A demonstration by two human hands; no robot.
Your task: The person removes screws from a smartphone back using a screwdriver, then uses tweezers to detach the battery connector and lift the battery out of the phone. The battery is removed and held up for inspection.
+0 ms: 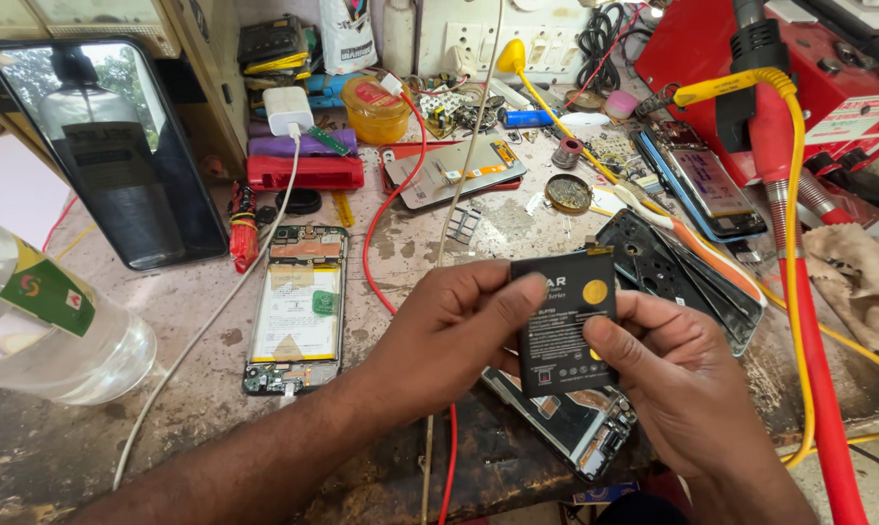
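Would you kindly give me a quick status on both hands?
Left hand and right hand pinch black battery. Opened phone directly beneath. Nothing blocking.

Two hands in view, left hand (pixel 449 331) and right hand (pixel 682 374), on one black battery (pixel 564 321). Two opened phones: one (pixel 296 309) on the bench, one (pixel 566 418) under the hands. One plastic bottle (pixel 51 331), one white charger (pixel 289 109).

You hold a black phone battery (pixel 564 321) upright in both hands, left hand (pixel 449 335) and right hand (pixel 677 374) pinching its edges, above an opened phone (pixel 566 418) on the counter (pixel 196 408); another opened phone (pixel 296 309) lies left.
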